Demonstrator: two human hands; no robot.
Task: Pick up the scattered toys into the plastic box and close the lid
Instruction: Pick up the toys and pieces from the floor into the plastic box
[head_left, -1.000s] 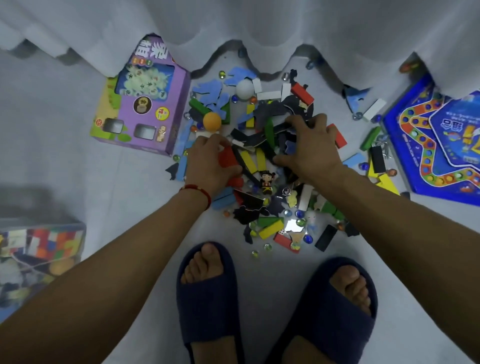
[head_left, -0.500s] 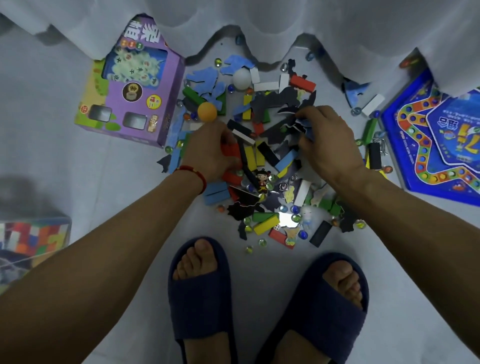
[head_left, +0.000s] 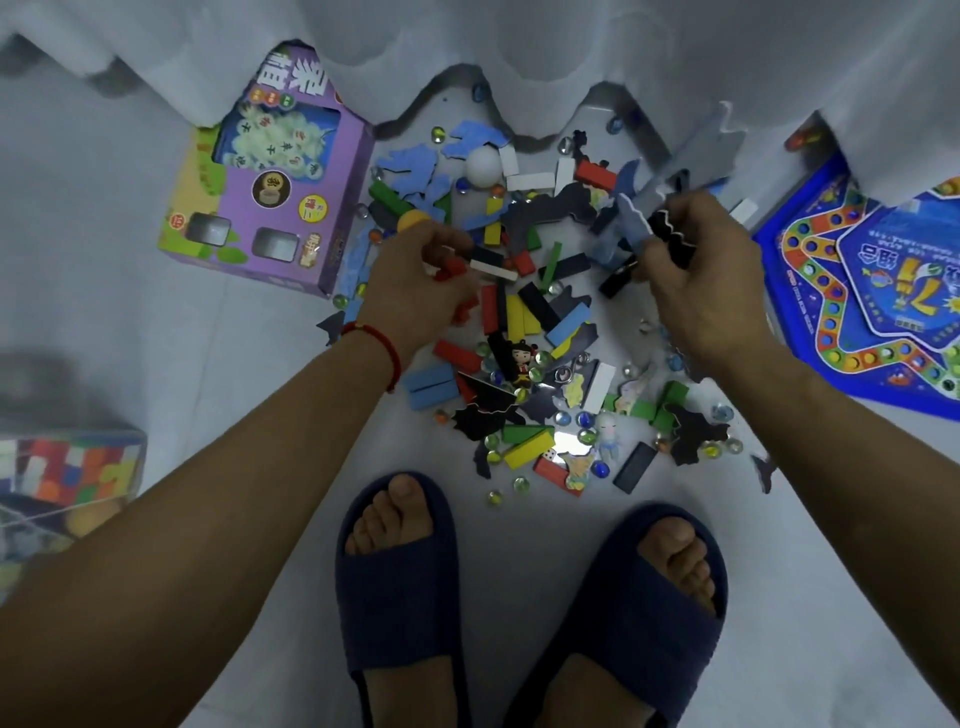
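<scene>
Both hands (head_left: 415, 291) lifted clutching toy pieces (head_left: 649, 228)

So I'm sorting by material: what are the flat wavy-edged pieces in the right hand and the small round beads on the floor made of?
Flat wavy-edged pieces in the right hand: thin, matte, probably foam or card puzzle sheet. Small round beads: glossy, translucent, glinting, likely glass marbles, possibly plastic.

Two hands (head_left: 421, 291), two slippers (head_left: 400, 597), one purple box (head_left: 275, 192), one game board (head_left: 872, 291).
</scene>
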